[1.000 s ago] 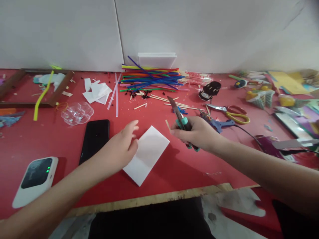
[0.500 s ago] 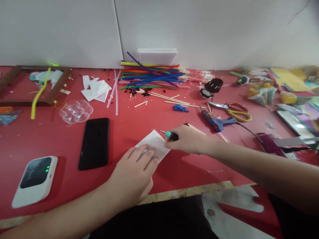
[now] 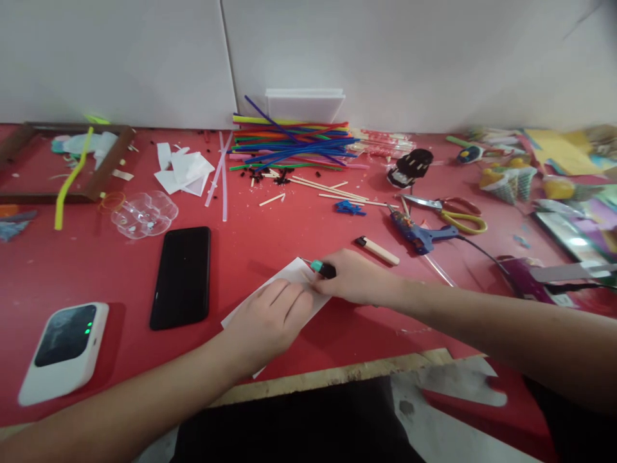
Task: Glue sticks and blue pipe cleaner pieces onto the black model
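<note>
A sheet of white paper (image 3: 248, 307) lies slanted near the table's front edge. My left hand (image 3: 272, 312) is on it, fingers bent together and pressing it down; the fingertips are hidden. Wrapped in my right hand (image 3: 354, 276) is a small screwdriver (image 3: 318, 265) with a teal and black handle. Its thin metal tip points left, over the paper's top corner. A short pale strip, perhaps a stick, shows on the paper between both hands. Just beyond my right hand lies a cream lighter (image 3: 378, 249).
A black phone (image 3: 182, 276) and a white device (image 3: 65, 350) lie to the left. Pipe cleaners (image 3: 294, 145), thin wooden sticks (image 3: 332, 191) and white paper scraps (image 3: 186, 170) are farther back. On the right are a blue glue gun (image 3: 419, 231) with its cord and scissors (image 3: 453, 212).
My left hand has closed up its fingers and come nearer my right hand. The screwdriver has shifted slightly left and down. More of the lighter and the paper's lower edge shows.
</note>
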`<state>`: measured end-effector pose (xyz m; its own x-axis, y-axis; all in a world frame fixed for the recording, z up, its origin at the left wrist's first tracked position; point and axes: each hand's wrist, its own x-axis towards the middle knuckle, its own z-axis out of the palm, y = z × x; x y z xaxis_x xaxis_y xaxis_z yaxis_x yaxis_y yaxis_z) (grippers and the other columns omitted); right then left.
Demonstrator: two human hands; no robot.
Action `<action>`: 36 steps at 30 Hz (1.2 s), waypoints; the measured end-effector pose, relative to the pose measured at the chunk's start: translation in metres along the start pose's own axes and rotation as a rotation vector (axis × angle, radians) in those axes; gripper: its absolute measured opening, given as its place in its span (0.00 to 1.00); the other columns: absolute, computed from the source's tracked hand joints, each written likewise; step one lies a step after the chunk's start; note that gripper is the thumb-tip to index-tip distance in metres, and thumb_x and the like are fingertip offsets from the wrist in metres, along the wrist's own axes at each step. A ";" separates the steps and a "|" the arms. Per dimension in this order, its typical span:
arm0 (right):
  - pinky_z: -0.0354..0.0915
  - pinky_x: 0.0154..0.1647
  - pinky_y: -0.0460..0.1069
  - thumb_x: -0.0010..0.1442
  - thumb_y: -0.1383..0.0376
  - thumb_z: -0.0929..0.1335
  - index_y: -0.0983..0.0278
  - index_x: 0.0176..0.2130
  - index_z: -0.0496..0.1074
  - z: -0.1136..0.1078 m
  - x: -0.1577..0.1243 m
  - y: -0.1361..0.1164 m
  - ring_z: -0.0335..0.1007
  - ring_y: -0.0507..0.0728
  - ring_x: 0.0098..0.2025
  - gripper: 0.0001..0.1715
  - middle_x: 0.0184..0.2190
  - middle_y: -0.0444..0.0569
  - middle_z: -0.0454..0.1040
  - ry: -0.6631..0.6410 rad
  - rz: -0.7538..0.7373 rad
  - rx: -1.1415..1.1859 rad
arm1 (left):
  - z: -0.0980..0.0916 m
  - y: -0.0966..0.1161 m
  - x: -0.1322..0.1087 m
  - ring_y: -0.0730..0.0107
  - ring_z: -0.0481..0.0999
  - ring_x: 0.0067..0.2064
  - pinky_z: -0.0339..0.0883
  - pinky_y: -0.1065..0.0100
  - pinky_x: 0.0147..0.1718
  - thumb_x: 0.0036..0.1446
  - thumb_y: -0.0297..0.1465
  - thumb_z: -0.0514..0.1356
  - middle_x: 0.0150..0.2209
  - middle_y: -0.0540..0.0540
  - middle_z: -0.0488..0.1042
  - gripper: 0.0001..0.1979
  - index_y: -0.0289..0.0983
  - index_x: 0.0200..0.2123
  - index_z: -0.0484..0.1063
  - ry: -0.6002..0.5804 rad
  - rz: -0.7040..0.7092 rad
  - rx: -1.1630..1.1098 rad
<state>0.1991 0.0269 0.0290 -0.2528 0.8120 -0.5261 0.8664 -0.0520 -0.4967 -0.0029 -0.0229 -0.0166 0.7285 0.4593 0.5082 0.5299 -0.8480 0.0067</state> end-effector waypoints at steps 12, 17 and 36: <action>0.49 0.20 0.46 0.54 0.62 0.69 0.63 0.22 0.64 -0.008 0.001 -0.008 0.57 0.48 0.21 0.14 0.17 0.39 0.61 -0.042 0.041 -0.012 | 0.009 -0.002 -0.005 0.54 0.79 0.54 0.77 0.56 0.48 0.69 0.29 0.52 0.52 0.34 0.79 0.08 0.33 0.42 0.70 0.019 -0.115 -0.184; 0.50 0.19 0.46 0.53 0.63 0.69 0.62 0.23 0.65 -0.008 0.001 -0.005 0.58 0.48 0.20 0.11 0.17 0.39 0.63 -0.060 0.070 -0.005 | 0.009 -0.002 -0.006 0.55 0.80 0.51 0.78 0.56 0.44 0.67 0.26 0.52 0.48 0.37 0.80 0.07 0.34 0.41 0.70 0.027 -0.119 -0.205; 0.49 0.20 0.46 0.52 0.64 0.68 0.62 0.22 0.64 -0.008 0.003 -0.003 0.59 0.49 0.21 0.11 0.17 0.40 0.64 -0.022 0.041 -0.037 | 0.009 -0.002 -0.003 0.54 0.81 0.48 0.77 0.56 0.41 0.66 0.26 0.54 0.46 0.34 0.80 0.08 0.30 0.46 0.70 0.027 -0.101 -0.139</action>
<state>0.1992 0.0340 0.0349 -0.2258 0.7966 -0.5607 0.8916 -0.0629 -0.4485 -0.0024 -0.0205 -0.0261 0.6615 0.5386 0.5218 0.5336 -0.8270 0.1772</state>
